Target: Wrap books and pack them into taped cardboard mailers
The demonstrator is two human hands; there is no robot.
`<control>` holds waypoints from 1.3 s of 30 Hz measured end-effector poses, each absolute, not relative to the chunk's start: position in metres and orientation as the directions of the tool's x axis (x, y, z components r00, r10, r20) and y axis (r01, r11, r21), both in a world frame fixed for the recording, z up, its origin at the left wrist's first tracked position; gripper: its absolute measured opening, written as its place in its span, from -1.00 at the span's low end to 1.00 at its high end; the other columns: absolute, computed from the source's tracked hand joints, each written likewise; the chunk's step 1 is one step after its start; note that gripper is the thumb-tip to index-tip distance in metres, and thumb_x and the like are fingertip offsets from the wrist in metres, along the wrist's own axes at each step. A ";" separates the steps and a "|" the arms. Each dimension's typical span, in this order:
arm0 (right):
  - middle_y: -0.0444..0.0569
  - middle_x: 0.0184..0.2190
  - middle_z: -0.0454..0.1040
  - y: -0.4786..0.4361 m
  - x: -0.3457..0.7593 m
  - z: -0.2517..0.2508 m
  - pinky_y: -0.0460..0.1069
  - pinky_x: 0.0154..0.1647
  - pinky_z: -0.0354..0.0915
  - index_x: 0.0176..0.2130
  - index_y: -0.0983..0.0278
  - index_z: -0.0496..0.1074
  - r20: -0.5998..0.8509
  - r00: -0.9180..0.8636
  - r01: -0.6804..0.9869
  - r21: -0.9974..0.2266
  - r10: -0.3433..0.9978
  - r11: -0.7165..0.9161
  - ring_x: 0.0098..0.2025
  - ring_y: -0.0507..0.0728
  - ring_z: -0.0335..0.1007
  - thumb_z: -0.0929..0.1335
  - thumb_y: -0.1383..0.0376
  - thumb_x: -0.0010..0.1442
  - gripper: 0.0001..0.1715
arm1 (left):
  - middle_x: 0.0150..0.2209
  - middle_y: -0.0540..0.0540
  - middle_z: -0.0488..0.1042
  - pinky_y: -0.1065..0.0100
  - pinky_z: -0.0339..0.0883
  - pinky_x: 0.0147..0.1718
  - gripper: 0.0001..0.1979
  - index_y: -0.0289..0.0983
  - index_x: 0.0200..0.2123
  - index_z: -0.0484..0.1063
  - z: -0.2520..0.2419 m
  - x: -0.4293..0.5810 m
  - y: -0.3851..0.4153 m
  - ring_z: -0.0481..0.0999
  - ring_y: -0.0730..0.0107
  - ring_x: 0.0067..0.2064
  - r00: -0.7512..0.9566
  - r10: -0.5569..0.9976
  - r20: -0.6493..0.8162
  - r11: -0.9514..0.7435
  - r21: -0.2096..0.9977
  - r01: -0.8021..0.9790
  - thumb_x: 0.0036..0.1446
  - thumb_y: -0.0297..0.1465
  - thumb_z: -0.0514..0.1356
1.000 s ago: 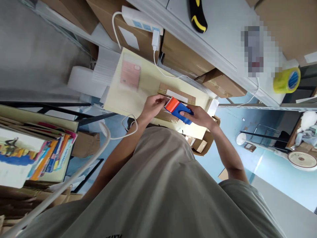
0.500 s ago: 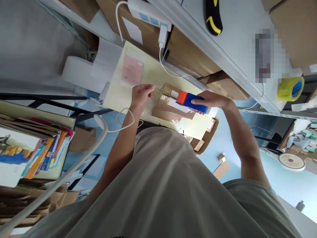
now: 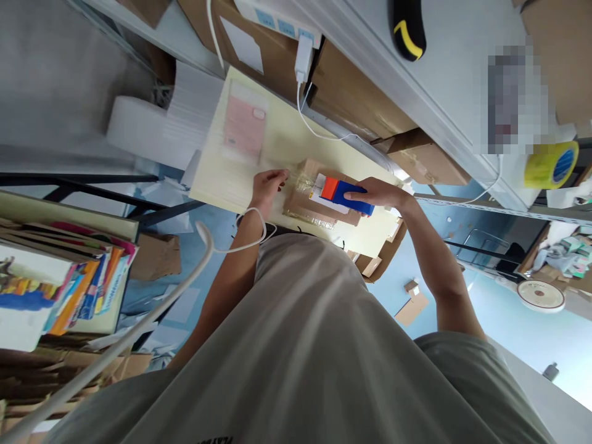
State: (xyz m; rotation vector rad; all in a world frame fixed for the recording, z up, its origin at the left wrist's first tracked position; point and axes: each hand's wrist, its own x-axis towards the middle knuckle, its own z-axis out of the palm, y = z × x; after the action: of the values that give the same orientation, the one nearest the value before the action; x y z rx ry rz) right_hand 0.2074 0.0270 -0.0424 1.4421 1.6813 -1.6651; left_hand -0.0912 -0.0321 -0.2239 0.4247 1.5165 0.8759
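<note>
A small brown cardboard parcel (image 3: 309,206) with a white label lies on the pale yellow table (image 3: 240,176). My right hand (image 3: 377,192) grips a blue and orange tape dispenser (image 3: 345,194) held over the parcel's top. My left hand (image 3: 268,185) is at the parcel's left end, fingers pinched on the end of a strip of clear tape (image 3: 300,180) that runs from the dispenser. A pink packet in a clear bag (image 3: 244,128) lies farther left on the table.
Cardboard boxes (image 3: 351,105) and a white power strip (image 3: 277,18) with a charger cable stand behind the table. A grey shelf (image 3: 444,68) holds a black-yellow tool and a yellow tape roll (image 3: 550,164). Books (image 3: 87,283) stack at left; white foam rolls (image 3: 139,129) beyond.
My right hand drew the dispenser rightward away from my left hand, stretching clear tape over the parcel. My left hand moved to the parcel's left end and now pinches the tape there.
</note>
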 end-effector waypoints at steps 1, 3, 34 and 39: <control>-0.06 -0.48 0.62 0.026 0.207 -0.042 0.02 -0.39 0.37 -0.27 0.21 0.60 -0.821 -0.407 0.831 -0.515 0.401 -0.209 -0.47 0.10 0.48 0.42 -0.60 0.25 -0.05 | -0.42 -0.04 0.57 0.38 0.26 -0.40 -0.71 -0.23 -0.38 0.61 -0.228 -0.085 -0.036 0.44 0.44 -0.41 -0.134 0.707 -0.695 0.657 0.715 -0.240 0.08 -0.17 0.55; -0.07 -0.50 0.59 0.023 0.206 -0.044 0.03 -0.39 0.32 -0.29 0.21 0.58 -0.813 -0.398 0.844 -0.506 0.424 -0.179 -0.47 0.10 0.46 0.41 -0.60 0.26 -0.05 | -0.40 -0.03 0.57 0.37 0.28 -0.38 -0.68 -0.23 -0.32 0.61 -0.235 -0.075 -0.045 0.43 0.44 -0.42 -0.098 0.697 -0.711 0.676 0.696 -0.242 0.17 -0.11 0.51; 0.03 -0.49 0.60 -0.022 0.380 0.008 0.03 -0.33 0.21 -0.37 0.44 0.67 -0.893 -0.060 0.997 -0.077 0.445 -0.020 -0.46 -0.02 0.45 0.34 -0.41 0.48 0.00 | 0.46 -0.39 0.47 -0.03 0.16 0.62 -0.32 -0.17 0.27 0.68 -0.207 -0.040 -0.028 0.44 -0.17 0.53 0.223 0.975 -0.017 -0.094 0.873 0.479 0.57 0.20 0.08; 0.10 -0.37 0.69 -0.029 0.367 -0.016 0.05 -0.23 0.38 -0.25 0.38 0.73 -0.918 0.054 0.996 0.020 0.393 -0.091 -0.34 0.17 0.59 0.49 -0.28 0.47 -0.23 | 0.48 -0.40 0.44 0.00 0.18 0.62 -0.30 -0.22 0.35 0.62 -0.209 -0.042 -0.027 0.42 -0.15 0.55 0.264 0.964 -0.031 -0.142 0.779 0.610 0.65 0.12 -0.06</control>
State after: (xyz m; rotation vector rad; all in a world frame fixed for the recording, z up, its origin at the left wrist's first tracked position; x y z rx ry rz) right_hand 0.3671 -0.0289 -0.0160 1.5880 1.4303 -1.0239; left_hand -0.0420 -0.0272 -0.2086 1.8446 1.4285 0.6498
